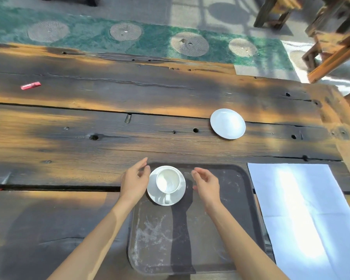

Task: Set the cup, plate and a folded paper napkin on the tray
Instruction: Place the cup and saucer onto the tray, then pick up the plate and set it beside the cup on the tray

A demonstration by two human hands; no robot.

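cup [168, 181] on saucer [175, 197] at tray [220, 229] far-left corner; napkin [305, 215] rt of tray; plate [227, 123] behind.

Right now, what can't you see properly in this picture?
Head view only:
- The words on the red wrapper are too small to read.
- The napkin runs off the right and bottom edges, and sun glare washes out its middle.
- The tray has its right side partly under the right forearm.
- The saucer is hidden in the middle by the cup.
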